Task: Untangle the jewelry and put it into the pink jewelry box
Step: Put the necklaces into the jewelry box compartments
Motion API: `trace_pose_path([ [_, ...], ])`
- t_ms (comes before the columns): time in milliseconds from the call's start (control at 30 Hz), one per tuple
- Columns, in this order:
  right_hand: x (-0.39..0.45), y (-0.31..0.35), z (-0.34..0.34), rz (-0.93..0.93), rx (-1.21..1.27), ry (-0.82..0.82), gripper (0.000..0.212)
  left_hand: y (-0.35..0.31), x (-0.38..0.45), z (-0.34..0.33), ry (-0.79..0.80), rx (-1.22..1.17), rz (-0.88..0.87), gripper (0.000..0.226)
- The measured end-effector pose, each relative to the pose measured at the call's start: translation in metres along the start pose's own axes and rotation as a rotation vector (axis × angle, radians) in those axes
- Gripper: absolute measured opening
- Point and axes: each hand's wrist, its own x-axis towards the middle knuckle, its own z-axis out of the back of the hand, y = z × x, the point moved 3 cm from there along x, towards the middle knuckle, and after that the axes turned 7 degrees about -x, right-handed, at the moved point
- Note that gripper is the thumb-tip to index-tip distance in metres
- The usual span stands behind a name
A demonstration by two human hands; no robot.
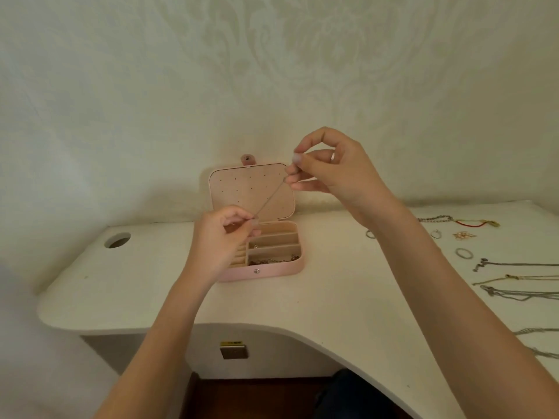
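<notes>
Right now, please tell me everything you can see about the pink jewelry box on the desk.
The pink jewelry box stands open on the white desk, near the wall. It looks leather-like, with rounded corners. Its lid is upright, lined in beige with small holes, and has a snap tab on top. The base has a snap stud in front and beige compartments; the front one holds a thin chain. Whether the left hand in front touches it, I cannot tell.

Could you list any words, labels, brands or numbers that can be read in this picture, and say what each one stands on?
No text can be read.
Yellow label on the metal bracket under the desk: dark marks, too blurred to read.
Pink jewelry box: no lettering visible, only a snap button.
</notes>
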Motion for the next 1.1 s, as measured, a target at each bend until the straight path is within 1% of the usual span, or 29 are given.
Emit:
trace_pose_path([
  [133, -0.002, -0.017, -0.009, -0.066, -0.122, 0.087, 0.007, 0.016, -0.010, 0.003, 0.047, 0.337, -0.049, 0.020],
  [233, -0.003, -0.029, -0.017, -0.102, -0.167, 0.152, 0.009, 0.025, -0.015, 0.004, 0.136, 0.498, -0.079, 0.013],
  [300, -0.005, -0.037, -0.023, -0.126, -0.190, 0.190, 0.012, 0.026, -0.017, 0.008, 0.159, 0.452, -0.035, 0.017],
  [367, -0.007, -0.044, -0.031, -0.139, -0.215, 0.236, 0.014, 0.023, -0.019, 0.009, 0.175, 0.294, 0.035, 0.029],
  [400, -0.008, -0.047, -0.035, -0.144, -0.225, 0.259, 0.013, 0.019, -0.020, 0.007, 0.197, 0.213, 0.046, 0.031],
  [500, -0.009, -0.054, -0.042, -0.137, -0.236, 0.288, 0.012, 0.005, -0.023, -0.007, 0.259, 0.061, 0.012, 0.023],
  [600, -0.007, -0.056, -0.035, -0.127, -0.258, 0.216, 0.016, 0.006, -0.022, -0.013, 0.181, 0.017, 0.032, 0.015],
  [633, -0.005, -0.057, -0.029, -0.130, -0.302, 0.177, 0.017, 0.008, -0.021, -0.012, 0.145, 0.025, 0.046, 0.014],
  [700, -0.003, -0.061, -0.014, -0.155, -0.484, 0.123, 0.018, 0.013, -0.020, -0.006, 0.070, 0.043, 0.074, 0.016],
  [733, -0.003, -0.063, -0.008, -0.179, -0.607, 0.134, 0.016, 0.015, -0.019, -0.003, 0.039, 0.062, 0.077, 0.015],
  [800, -0.006, -0.069, -0.001, -0.233, -0.812, 0.237, 0.012, 0.016, -0.019, 0.001, 0.009, 0.144, 0.046, 0.013],
  [833, -0.008, -0.073, -0.001, -0.249, -0.872, 0.288, 0.012, 0.016, -0.019, 0.002, 0.008, 0.201, 0.020, 0.014],
  [900, -0.011, -0.080, -0.006, -0.257, -0.948, 0.328, 0.013, 0.016, -0.019, 0.003, 0.031, 0.311, -0.034, 0.017],
  [967, -0.011, -0.086, -0.010, -0.255, -1.002, 0.302, 0.019, 0.018, -0.018, 0.002, 0.078, 0.399, -0.083, 0.013],
  [1033, -0.011, -0.090, -0.013, -0.251, -1.035, 0.296, 0.013, 0.023, -0.016, 0.003, 0.107, 0.506, -0.122, 0.011],
  [1100, -0.013, -0.092, -0.012, -0.252, -1.044, 0.308, 0.003, 0.030, -0.015, 0.004, 0.129, 0.549, -0.126, 0.014],
])
